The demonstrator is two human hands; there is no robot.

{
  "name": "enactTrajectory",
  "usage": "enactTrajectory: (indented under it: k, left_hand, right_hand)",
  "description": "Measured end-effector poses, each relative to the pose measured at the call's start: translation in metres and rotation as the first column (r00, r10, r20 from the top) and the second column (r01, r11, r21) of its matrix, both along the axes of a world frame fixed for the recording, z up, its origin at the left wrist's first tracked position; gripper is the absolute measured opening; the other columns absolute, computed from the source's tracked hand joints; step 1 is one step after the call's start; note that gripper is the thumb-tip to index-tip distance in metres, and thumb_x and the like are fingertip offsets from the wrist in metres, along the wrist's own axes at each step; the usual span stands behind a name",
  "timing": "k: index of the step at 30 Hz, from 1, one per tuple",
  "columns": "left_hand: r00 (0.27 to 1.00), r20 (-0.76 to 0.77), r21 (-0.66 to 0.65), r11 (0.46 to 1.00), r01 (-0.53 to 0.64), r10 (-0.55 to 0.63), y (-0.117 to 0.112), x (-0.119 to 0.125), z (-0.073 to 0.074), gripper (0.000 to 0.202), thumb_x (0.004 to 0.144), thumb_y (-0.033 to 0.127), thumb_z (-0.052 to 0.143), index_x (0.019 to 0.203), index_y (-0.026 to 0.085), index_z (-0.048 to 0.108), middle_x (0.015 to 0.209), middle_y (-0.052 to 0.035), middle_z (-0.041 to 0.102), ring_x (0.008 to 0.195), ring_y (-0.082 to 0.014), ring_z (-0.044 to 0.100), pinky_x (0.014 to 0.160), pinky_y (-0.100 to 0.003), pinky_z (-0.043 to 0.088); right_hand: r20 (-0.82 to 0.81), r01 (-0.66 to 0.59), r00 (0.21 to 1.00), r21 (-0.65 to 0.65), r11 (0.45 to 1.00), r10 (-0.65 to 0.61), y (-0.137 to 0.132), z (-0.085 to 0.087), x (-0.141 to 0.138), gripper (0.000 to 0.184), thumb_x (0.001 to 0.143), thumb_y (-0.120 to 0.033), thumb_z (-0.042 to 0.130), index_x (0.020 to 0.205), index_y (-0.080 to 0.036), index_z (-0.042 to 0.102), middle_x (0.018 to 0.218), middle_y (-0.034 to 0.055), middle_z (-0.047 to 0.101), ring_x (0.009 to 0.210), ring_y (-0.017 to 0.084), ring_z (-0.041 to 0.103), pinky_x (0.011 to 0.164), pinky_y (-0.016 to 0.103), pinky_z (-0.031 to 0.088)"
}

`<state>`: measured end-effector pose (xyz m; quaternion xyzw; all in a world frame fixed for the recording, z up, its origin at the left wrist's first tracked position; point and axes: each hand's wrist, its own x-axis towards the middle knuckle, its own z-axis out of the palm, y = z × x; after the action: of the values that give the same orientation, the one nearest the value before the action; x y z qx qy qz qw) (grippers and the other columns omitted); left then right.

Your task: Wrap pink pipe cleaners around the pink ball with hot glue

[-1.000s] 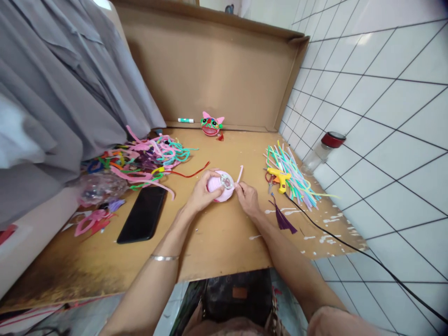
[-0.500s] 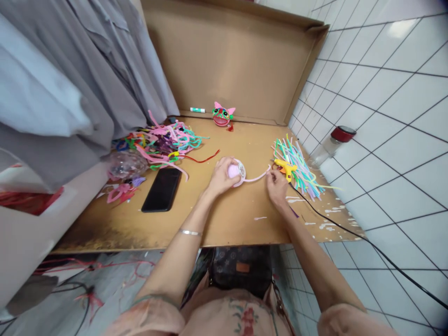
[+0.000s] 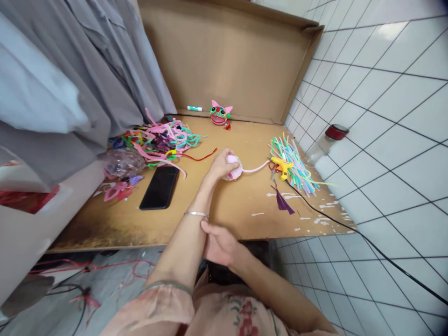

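Observation:
My left hand [image 3: 220, 164] is wrapped round a pale pink ball [image 3: 237, 173] of coiled chenille stem, holding it at the middle of the table. From the ball a loose end of pink chenille stem [image 3: 255, 169] stretches right towards the yellow glue gun [image 3: 282, 167]. My right hand [image 3: 221, 243] holds nothing; it lies against my left forearm just below the silver bracelet [image 3: 196, 213], thumb stretched out, its other fingers partly hidden by the arm.
Chenille stems [image 3: 297, 163] lie under the glue gun, whose black cord [image 3: 332, 214] runs off right. A purple tassel [image 3: 283, 200] lies nearer. Left are a black phone [image 3: 159, 187] and tangled stems [image 3: 164, 140]. An animal-head figure [image 3: 219, 114] and a lidded jar [image 3: 325, 144] stand behind.
My right hand has let go of the stem's loose end and moved left and down to my left forearm. My left hand has turned the ball slightly. The purple tassel is uncovered.

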<state>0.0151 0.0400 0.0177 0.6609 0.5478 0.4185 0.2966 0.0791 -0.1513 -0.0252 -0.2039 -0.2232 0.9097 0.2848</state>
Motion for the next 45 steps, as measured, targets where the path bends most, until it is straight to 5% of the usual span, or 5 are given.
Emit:
enactTrajectory:
  k: [20,28,34,39,45]
  left_hand:
    - [0.994,-0.001,0.073,0.992,-0.105,0.106,-0.012,0.002,-0.008,0.032,0.065,0.020,0.069,0.095,0.022,0.058,0.097,-0.0033,0.060,0.090,-0.0212,0.059,0.086,-0.037,0.049]
    - [0.985,0.132,0.055,0.992,-0.115,0.107,-0.008,-0.004,-0.017,0.031,0.063,0.021,0.067,0.092,0.021,0.055,0.089,-0.0017,0.061,0.084,-0.0196,0.060,0.077,-0.033,0.051]
    - [0.970,0.191,0.054,0.985,-0.163,0.150,-0.011,-0.009,-0.021,0.030,0.063,0.026,0.066,0.091,0.022,0.056,0.088,-0.0019,0.062,0.086,-0.0213,0.062,0.079,-0.035,0.052]
    - [0.978,0.161,0.086,0.985,-0.148,0.133,-0.017,-0.009,-0.020,0.030,0.065,0.028,0.065,0.093,0.022,0.056,0.095,-0.0038,0.062,0.095,-0.0244,0.062,0.086,-0.040,0.052]
    - [0.992,0.091,0.161,0.981,-0.105,0.091,-0.023,-0.008,-0.022,0.030,0.068,0.028,0.065,0.096,0.022,0.055,0.106,-0.0071,0.062,0.104,-0.0267,0.061,0.095,-0.045,0.049]
  right_hand:
    - [0.288,0.212,0.939,-0.051,0.976,-0.189,-0.020,0.011,0.011,0.059,0.037,-0.045,0.097,0.079,-0.012,0.072,0.070,-0.0001,0.067,0.066,0.010,0.059,0.073,0.028,0.046]
    - [0.465,0.176,0.842,0.241,0.954,-0.273,-0.016,0.021,0.047,0.049,0.058,-0.054,0.084,0.087,-0.017,0.068,0.078,0.0036,0.067,0.069,0.016,0.061,0.067,0.032,0.049]
    - [0.299,-0.153,-0.052,0.940,0.304,-0.953,0.071,0.035,0.135,0.029,0.085,-0.037,0.054,0.105,-0.017,0.062,0.106,0.0129,0.065,0.103,0.027,0.058,0.093,0.043,0.045]
    - [0.257,-0.474,-0.562,0.679,0.560,-0.786,0.143,0.033,0.182,0.040,0.090,-0.035,0.050,0.120,-0.009,0.053,0.116,0.0217,0.059,0.106,0.033,0.057,0.087,0.042,0.045]
    - [0.283,-0.450,-0.680,0.567,0.690,-0.676,0.170,0.010,0.190,0.034,0.090,-0.024,0.049,0.120,-0.008,0.052,0.109,0.0206,0.062,0.097,0.029,0.060,0.079,0.035,0.044]
